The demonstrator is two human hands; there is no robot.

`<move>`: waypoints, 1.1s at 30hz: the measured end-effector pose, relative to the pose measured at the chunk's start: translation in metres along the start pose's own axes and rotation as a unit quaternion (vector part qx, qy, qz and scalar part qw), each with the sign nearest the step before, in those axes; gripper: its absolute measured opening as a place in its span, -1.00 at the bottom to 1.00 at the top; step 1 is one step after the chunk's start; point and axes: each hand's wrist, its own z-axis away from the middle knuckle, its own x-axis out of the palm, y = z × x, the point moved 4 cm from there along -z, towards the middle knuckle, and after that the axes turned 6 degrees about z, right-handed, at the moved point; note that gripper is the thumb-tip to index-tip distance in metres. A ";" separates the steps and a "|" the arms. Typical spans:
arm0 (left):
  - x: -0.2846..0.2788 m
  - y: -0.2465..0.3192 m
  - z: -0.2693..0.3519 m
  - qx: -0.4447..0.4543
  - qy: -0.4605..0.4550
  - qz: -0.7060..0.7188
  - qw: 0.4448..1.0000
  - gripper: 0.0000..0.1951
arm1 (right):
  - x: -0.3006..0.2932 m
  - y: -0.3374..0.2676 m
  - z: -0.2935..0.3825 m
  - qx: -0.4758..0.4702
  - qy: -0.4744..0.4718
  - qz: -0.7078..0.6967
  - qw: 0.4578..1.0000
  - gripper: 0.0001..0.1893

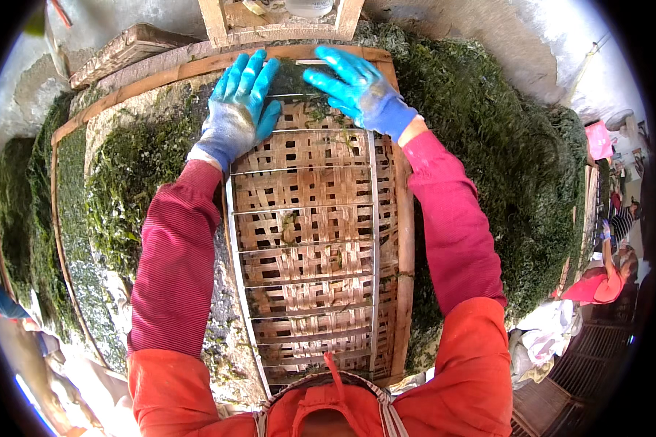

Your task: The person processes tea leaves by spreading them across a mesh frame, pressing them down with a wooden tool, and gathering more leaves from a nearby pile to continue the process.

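A long woven bamboo mat [306,185] lies lengthwise in front of me, and over it rests a narrow metal frame [373,218] split by thin crossbars into several cells. My left hand [235,106], in a blue-coated glove, lies palm down over the frame's far left corner, fingers spread. Across from it, my right hand [358,90] in a matching glove hovers over or touches the far right corner, its fingers apart. A thin dark green layer of seaweed [298,79] fills the far cell between the hands. Only scattered green strands show in the nearer cells.
A heap of green seaweed [147,185] lies left of the mat, and a larger heap [486,136] stands right. Wooden slats [158,82] edge the work surface. A small wooden stand [284,34] holds a clear container [310,6]. A person [598,281] is at far right.
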 end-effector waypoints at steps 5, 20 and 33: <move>0.001 0.002 -0.001 0.008 -0.002 -0.015 1.000 -0.23 | 0.027 0.016 -0.015 0.137 -0.060 -0.189 0.971 -0.63; 0.032 0.022 -0.029 0.075 -0.122 0.108 0.984 -0.30 | 0.019 -0.014 -0.025 0.265 0.168 -0.197 0.929 -0.64; -0.012 -0.002 0.014 0.035 0.010 -0.066 0.997 -0.51 | -0.026 -0.008 0.051 0.362 0.033 0.104 0.926 -0.44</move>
